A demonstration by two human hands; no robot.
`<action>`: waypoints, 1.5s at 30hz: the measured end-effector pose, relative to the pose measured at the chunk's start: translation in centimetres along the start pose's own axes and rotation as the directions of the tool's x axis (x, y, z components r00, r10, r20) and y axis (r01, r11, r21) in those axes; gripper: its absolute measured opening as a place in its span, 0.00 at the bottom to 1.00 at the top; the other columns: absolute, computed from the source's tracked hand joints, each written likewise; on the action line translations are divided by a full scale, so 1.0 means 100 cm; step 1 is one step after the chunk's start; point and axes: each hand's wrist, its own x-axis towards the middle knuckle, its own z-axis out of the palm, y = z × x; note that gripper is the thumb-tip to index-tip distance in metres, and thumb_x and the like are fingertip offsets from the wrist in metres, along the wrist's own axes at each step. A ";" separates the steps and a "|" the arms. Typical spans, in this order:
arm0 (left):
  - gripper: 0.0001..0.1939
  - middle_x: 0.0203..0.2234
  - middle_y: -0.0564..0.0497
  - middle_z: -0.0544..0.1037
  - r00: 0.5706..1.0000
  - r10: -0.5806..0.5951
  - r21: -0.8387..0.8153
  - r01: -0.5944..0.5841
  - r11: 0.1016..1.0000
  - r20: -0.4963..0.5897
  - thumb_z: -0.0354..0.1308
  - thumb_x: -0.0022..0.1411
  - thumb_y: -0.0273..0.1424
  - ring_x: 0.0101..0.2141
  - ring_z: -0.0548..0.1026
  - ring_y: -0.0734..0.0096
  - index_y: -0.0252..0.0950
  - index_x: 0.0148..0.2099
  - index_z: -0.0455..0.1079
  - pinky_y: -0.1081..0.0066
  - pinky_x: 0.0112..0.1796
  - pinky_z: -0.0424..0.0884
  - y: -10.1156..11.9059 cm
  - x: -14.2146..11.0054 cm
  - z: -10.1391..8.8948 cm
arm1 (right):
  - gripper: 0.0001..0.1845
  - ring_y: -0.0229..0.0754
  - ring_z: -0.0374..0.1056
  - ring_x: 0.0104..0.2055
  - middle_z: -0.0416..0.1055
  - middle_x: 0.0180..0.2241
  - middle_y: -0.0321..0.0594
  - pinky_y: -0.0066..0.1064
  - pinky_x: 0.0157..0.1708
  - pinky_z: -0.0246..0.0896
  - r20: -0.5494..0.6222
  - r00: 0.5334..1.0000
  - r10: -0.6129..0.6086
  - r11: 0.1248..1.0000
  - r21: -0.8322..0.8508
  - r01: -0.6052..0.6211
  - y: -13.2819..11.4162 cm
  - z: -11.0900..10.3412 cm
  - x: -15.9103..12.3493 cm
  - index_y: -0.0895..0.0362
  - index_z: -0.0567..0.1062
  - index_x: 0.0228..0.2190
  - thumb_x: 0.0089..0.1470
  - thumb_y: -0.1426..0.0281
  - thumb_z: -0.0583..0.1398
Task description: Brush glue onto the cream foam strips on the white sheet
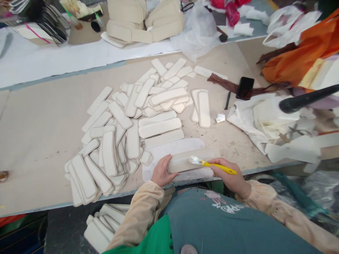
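My right hand grips a brush with a yellow handle, and its pale bristles touch the top of a long beige strip. The left end of that strip is between the thumb and fingers of my left hand. White paper lies under the strip at the table's near edge. Just beyond it are several off-white strips with rounded corners, laid side by side. A large loose heap of similar strips spreads to the left and behind.
Two or three strips lie apart on the right, near a black phone. A white container with a black-handled tool stands at the right. Beige stacked pieces sit at the back. More strips rest below the table edge.
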 end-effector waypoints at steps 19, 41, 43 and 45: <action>0.38 0.57 0.41 0.63 1.000 0.016 0.032 -0.016 0.999 -0.022 0.61 0.51 0.40 0.57 0.62 0.59 0.35 0.61 0.54 0.57 0.56 0.62 0.000 -0.002 0.001 | 0.13 0.36 0.66 0.25 0.73 0.26 0.34 0.27 0.27 0.60 0.080 0.996 0.038 0.999 0.007 -0.039 0.019 0.019 0.008 0.56 0.76 0.34 0.52 0.62 0.57; 0.37 0.57 0.40 0.63 1.000 0.028 0.095 -0.027 0.995 -0.004 0.59 0.54 0.41 0.57 0.62 0.58 0.36 0.62 0.52 0.58 0.55 0.64 0.001 -0.003 0.000 | 0.15 0.36 0.68 0.24 0.72 0.25 0.34 0.26 0.26 0.65 -0.034 0.999 0.024 0.988 0.154 -0.019 0.019 0.009 0.006 0.56 0.74 0.38 0.53 0.60 0.57; 0.37 0.57 0.41 0.63 1.000 0.029 0.099 -0.029 0.995 0.005 0.59 0.54 0.41 0.57 0.63 0.58 0.37 0.62 0.51 0.57 0.55 0.64 0.001 -0.003 -0.001 | 0.15 0.36 0.67 0.24 0.71 0.25 0.34 0.26 0.25 0.64 0.019 1.000 0.015 0.985 0.170 -0.018 0.019 0.023 0.014 0.56 0.74 0.37 0.52 0.60 0.57; 0.37 0.57 0.41 0.63 1.000 0.030 0.103 -0.031 0.994 0.006 0.59 0.54 0.41 0.56 0.63 0.58 0.38 0.63 0.50 0.56 0.55 0.64 0.000 -0.003 -0.002 | 0.15 0.35 0.67 0.25 0.72 0.26 0.34 0.26 0.25 0.64 0.018 1.000 0.021 0.986 0.167 -0.024 0.023 0.024 0.018 0.56 0.75 0.37 0.52 0.60 0.57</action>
